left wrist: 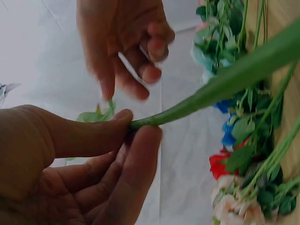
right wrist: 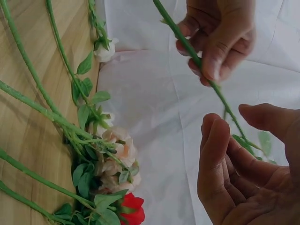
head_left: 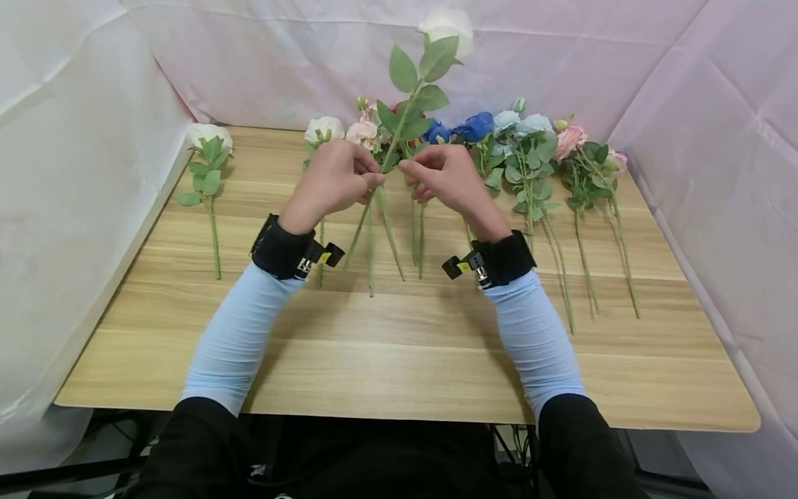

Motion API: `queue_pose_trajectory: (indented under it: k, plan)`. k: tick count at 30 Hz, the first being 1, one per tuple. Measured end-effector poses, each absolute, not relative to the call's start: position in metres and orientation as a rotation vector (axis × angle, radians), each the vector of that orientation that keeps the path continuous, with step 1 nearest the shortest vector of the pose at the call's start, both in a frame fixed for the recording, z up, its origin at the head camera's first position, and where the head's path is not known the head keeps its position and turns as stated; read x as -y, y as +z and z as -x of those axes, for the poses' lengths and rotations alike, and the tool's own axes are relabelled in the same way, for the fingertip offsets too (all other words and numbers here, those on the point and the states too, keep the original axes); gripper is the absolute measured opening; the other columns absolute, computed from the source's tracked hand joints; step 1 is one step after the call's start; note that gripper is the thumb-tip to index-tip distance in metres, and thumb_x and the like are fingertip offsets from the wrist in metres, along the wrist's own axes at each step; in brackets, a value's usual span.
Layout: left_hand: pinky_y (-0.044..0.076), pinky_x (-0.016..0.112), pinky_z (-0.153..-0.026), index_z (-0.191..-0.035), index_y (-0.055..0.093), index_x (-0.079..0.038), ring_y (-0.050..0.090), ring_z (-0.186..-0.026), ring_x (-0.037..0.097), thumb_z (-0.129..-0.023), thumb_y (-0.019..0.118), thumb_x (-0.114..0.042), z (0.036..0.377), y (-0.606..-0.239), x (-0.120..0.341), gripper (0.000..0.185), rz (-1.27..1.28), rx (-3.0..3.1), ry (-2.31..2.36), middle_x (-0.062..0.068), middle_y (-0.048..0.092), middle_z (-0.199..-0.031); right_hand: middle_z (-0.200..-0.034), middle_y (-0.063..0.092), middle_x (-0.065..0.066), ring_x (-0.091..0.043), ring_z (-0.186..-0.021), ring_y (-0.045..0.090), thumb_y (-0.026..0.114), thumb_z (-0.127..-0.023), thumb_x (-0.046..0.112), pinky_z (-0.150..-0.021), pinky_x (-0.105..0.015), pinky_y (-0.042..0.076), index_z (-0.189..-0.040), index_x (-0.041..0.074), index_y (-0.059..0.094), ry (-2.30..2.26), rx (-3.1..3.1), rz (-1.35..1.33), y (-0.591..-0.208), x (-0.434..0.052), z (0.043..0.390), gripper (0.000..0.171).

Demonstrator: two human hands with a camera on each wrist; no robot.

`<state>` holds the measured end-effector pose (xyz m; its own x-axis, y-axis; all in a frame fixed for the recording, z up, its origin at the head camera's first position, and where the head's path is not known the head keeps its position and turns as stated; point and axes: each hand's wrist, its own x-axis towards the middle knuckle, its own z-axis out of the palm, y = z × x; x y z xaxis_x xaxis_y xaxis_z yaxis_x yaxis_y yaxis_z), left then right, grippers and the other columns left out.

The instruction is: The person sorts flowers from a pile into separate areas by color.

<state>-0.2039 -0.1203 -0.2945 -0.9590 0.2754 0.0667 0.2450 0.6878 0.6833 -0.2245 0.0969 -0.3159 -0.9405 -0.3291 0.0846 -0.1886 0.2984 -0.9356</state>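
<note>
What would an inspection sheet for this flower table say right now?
Surface: wooden table, bare at the front.
Job's things: white rose stem raised above the table.
Clutter: single white rose at far left; blue flowers and pink flowers lying in a row along the back.
Hands: left hand pinches the stem; right hand beside it, fingers loosely curled, not gripping.
Cables: dark ones under the table edge.
Surroundings: white cloth draped around.
</note>
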Motion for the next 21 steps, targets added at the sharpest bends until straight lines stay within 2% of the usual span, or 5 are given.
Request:
queue_pose_trajectory:
  k: [4, 9, 13, 21]
  plan:
    - [0.058, 0.033, -0.074, -0.107, 0.077, -0.005, 0.073, -0.071, 0.024, -0.1, 0.069, -0.015, 0.198, -0.299, 0.108, 0.015, -0.533, -2.853, 1.214, 0.013, 0.077, -0.097, -0.091, 0.072, -0.013, -0.022, -0.072, 0.071, 0.07, -0.1, 0.034, -0.07, -0.035, 0.063, -0.107, 0.005, 0.076, -1.756, -2.442, 0.547, -0.318, -0.094, 0.224, 0.03]
    - [0.057, 0.03, -0.07, -0.107, 0.078, -0.006, 0.073, -0.068, 0.024, -0.099, 0.07, -0.015, 0.195, -0.305, 0.096, 0.014, -0.601, -2.88, 1.295, 0.012, 0.078, -0.095, -0.086, 0.072, -0.01, -0.027, -0.071, 0.07, 0.07, -0.1, 0.029, -0.066, -0.035, 0.063, -0.097, 0.004, 0.075, -1.872, -2.431, 0.607, -0.32, -0.092, 0.222, 0.025]
    - [0.056, 0.029, -0.066, -0.108, 0.078, -0.006, 0.073, -0.067, 0.023, -0.098, 0.072, -0.015, 0.194, -0.31, 0.092, 0.014, -0.601, -2.904, 1.371, 0.011, 0.079, -0.095, -0.082, 0.071, -0.004, -0.023, -0.067, 0.069, 0.07, -0.1, 0.024, -0.064, -0.031, 0.061, -0.093, 0.005, 0.075, -1.922, -2.447, 0.612, -0.32, -0.091, 0.221, 0.022]
    - [0.056, 0.027, -0.062, -0.107, 0.078, -0.006, 0.073, -0.064, 0.022, -0.098, 0.073, -0.017, 0.194, -0.313, 0.089, 0.015, -0.614, -2.916, 1.419, 0.009, 0.079, -0.097, -0.079, 0.071, -0.003, -0.019, -0.065, 0.067, 0.07, -0.1, 0.022, -0.062, -0.03, 0.06, -0.089, 0.004, 0.074, -1.928, -2.479, 0.582, -0.319, -0.091, 0.22, 0.021]
